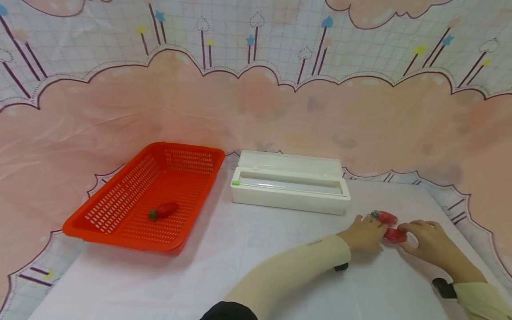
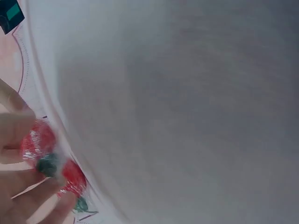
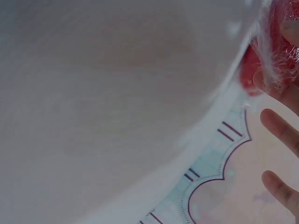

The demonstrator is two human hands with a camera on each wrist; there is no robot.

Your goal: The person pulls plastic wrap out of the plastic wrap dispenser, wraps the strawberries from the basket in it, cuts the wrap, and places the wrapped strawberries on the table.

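Work sits at the right side of the white tabletop (image 1: 200, 271). Near strawberry (image 1: 394, 236) lies between the two hands, clear film (image 3: 267, 51) crumpled over it; whether it rests on the surface or is slightly lifted, cannot tell. Far strawberry (image 1: 386, 217), green leafy top, lies just beyond; in the left wrist view it too has a plastic sheen. Left hand (image 1: 364, 234): grip drawn together, thumb and finger at either side of the near strawberry; whether they pinch fruit or only its wrapping, hard to say. Right hand (image 1: 432, 242): grip clamped on the same fruit from the other side, thumb and forefinger, two other fingers stretched clear. Film box (image 1: 290, 200) stands to the left of the hands, lid (image 1: 290, 162) tipped back, roll (image 1: 280, 183) showing inside. Basket (image 1: 172, 182), red-orange and slotted, farther left; basket strawberry (image 1: 166, 210) lies on its side on the floor of it, too small to make out any wrapping. My reading: the step in hand is wrapping, well along, film around the fruit and its edges being worked. The next move seems to call for pressing loose edges snug against the near strawberry, both grips light; likely trouble is film clinging to fingertips and peeling away on release.
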